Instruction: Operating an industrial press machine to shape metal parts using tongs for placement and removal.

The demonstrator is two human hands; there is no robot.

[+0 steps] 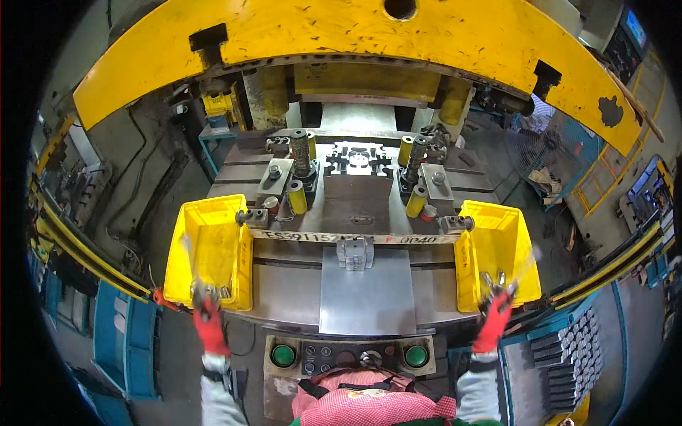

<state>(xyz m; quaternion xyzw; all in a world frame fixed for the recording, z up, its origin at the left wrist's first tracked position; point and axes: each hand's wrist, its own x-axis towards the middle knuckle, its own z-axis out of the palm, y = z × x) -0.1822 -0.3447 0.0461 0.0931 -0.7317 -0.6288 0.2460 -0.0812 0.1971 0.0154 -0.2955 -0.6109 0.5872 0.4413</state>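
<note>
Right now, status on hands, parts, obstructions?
Left hand at left yellow bin, right hand at right yellow bin; grips blurred. Metal parts in both bins. Clustered metal pieces on silver plate between.

1 caged fan (534, 152) at right, blue metal rack (137, 348) lower left
</note>
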